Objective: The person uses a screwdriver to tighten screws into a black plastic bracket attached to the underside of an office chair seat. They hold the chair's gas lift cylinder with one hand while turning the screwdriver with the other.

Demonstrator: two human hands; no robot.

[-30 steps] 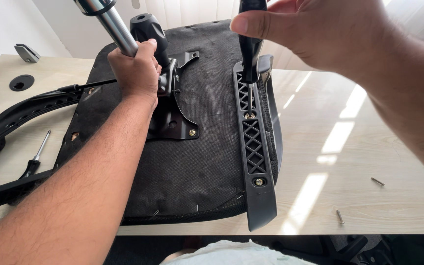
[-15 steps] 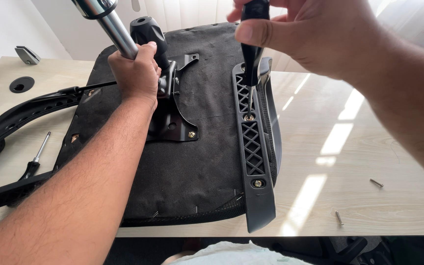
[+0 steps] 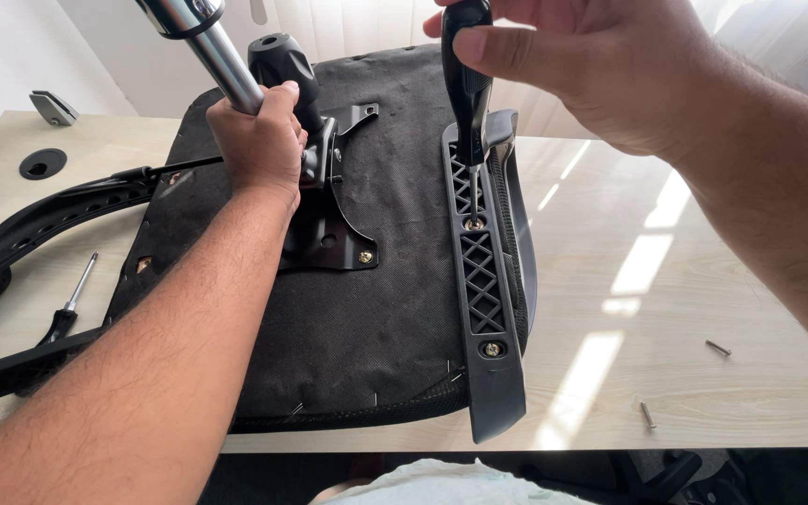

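My right hand (image 3: 600, 70) pinches the black-handled screwdriver (image 3: 468, 89), tip on a brass screw (image 3: 473, 224) in the black lattice plastic armrest bracket (image 3: 483, 290). Left of that bracket, my left hand (image 3: 259, 140) wraps the chrome steel cylinder (image 3: 208, 47).

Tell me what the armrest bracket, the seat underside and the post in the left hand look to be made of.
Armrest bracket: seemingly moulded black plastic, matte, with a lattice of diamond cut-outs. Seat underside: thin black fabric, dull and fuzzy, apparently stapled near the edge. Post gripped by the left hand: likely polished metal, with a bright mirror-like shine.
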